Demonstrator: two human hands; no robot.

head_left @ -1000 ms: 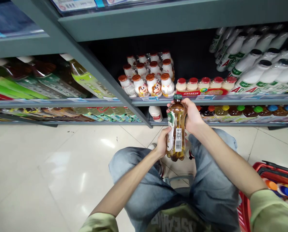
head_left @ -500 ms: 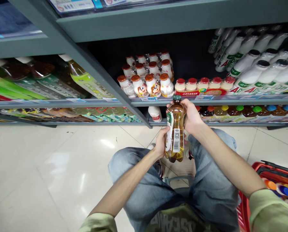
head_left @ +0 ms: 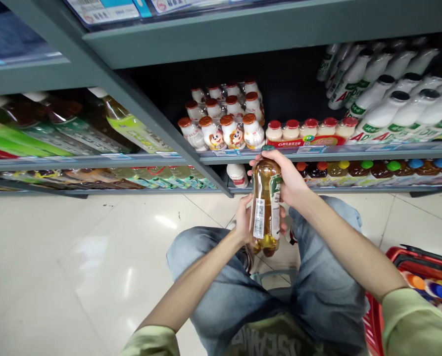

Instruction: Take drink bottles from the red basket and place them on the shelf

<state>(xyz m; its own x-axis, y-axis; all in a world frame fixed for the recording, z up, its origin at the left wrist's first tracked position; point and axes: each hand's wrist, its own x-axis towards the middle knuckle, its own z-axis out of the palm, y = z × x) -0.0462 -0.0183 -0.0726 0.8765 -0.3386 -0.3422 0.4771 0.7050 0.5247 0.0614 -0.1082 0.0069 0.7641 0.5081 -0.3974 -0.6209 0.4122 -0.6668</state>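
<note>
The person's left hand (head_left: 244,220) is cupping the lower left side of an amber drink bottle (head_left: 266,198), while the right hand (head_left: 291,180) is gripping its upper part from the right, with the thumb lying close to the green cap (head_left: 268,148). Both hands are holding the bottle in the air before the shelf, its cap pointing toward the rack and its base toward the person, and a white barcode panel (head_left: 259,218) is facing the camera. Beyond it, orange-capped small bottles (head_left: 233,132) and a red-capped pack (head_left: 312,132) are standing side by side on the shelf (head_left: 221,159). A red basket (head_left: 373,316) is sitting at the person's right, holding bottles with orange and blue caps.
</note>
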